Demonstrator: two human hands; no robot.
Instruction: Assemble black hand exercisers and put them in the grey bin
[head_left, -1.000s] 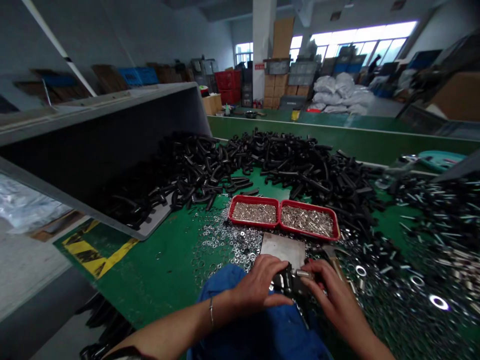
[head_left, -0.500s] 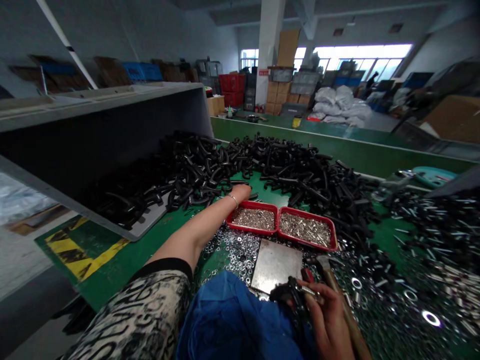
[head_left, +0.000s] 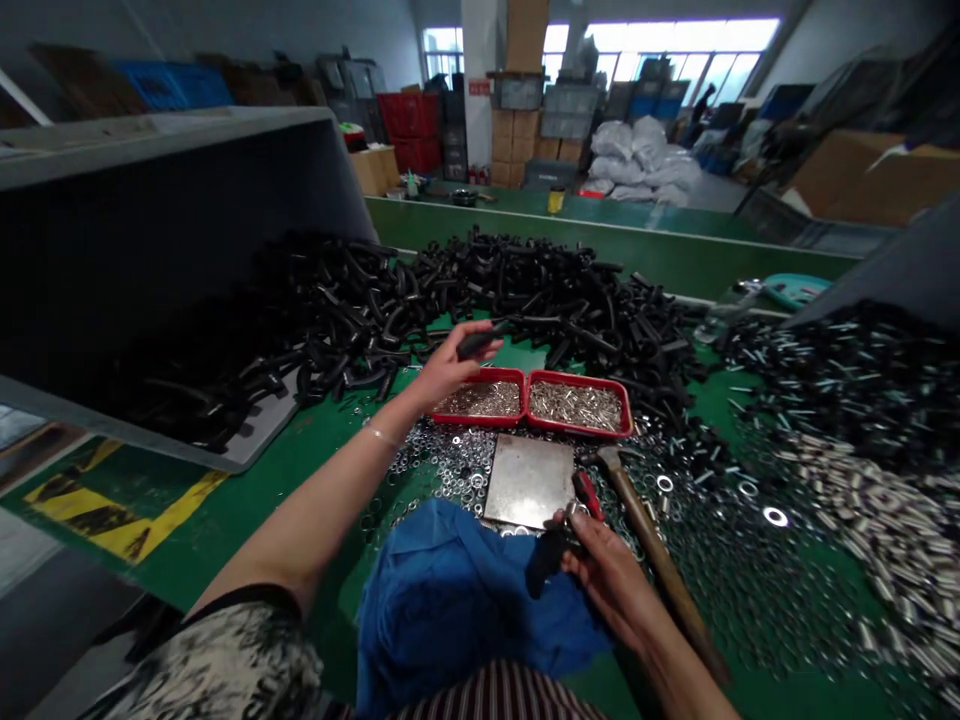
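While the right hand [head_left: 611, 575] kept its grip on a dark assembly [head_left: 550, 558] above the blue cloth [head_left: 450, 610], the left hand [head_left: 446, 370] was found to have changed its position and its load. One second earlier both hands had been together at the assembly; half a second earlier the left had reached to the far edge of the left red tray [head_left: 480, 421]. At inspection it was raised above that tray, its fingers closed around a single black part [head_left: 478, 343], apart from the pile of black parts [head_left: 555, 275] behind. In the inspector's judgement, the change meant that a fresh piece had been picked and that the work stood between two pieces, one in each hand.

A small metal piece [head_left: 572, 509] showed at the right fingertips; whether it was fixed to the assembly could not be told. The assembly was near the close edge of the metal plate [head_left: 530, 480]. The hammer [head_left: 652, 545] and a red-handled tool [head_left: 588, 494] lay to the plate's right, neither in use.
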